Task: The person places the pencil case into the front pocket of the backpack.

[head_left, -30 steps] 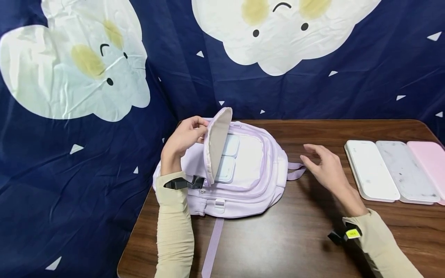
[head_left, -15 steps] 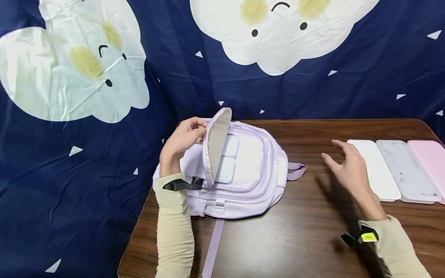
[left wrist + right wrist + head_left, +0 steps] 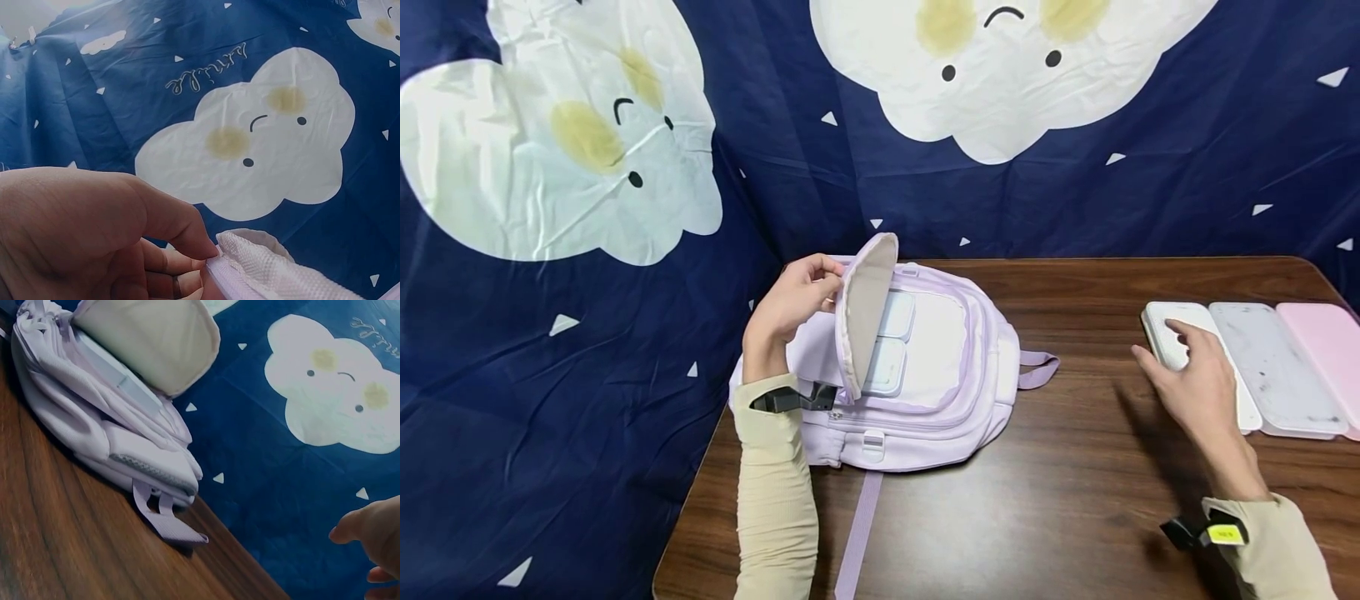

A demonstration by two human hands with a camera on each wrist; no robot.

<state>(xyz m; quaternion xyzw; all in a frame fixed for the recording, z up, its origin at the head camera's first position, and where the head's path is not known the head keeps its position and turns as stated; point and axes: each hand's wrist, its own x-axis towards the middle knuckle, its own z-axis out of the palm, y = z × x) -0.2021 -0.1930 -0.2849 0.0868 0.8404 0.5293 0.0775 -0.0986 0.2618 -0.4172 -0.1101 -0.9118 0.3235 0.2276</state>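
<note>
A pale lilac backpack (image 3: 940, 446) lies on its back, its front pocket unzipped. My left hand (image 3: 793, 300) pinches the edge of the pocket flap (image 3: 868, 312) between thumb and fingers and holds it raised; the left wrist view shows the pinched flap edge (image 3: 250, 269) close up. Two small pale blue boxes (image 3: 886, 367) lie inside the pocket, partly hidden behind the flap. Off to the right, my right hand (image 3: 1202, 387) holds nothing, thumb and fingers spread apart, and overlaps a long white case (image 3: 1183, 315) in the head view.
Beside the white case lie a translucent greyish case (image 3: 1277, 367) and a pink case (image 3: 1318, 342). A loop strap (image 3: 1037, 371) sticks out from the bag's right end, and a long strap (image 3: 859, 533) runs toward the front. A navy cloud-print curtain (image 3: 850, 192) stands behind the table (image 3: 1015, 525).
My right hand has moved right, from near the backpack's loop strap to the white case. The left hand stays in place, still holding up the flap.
</note>
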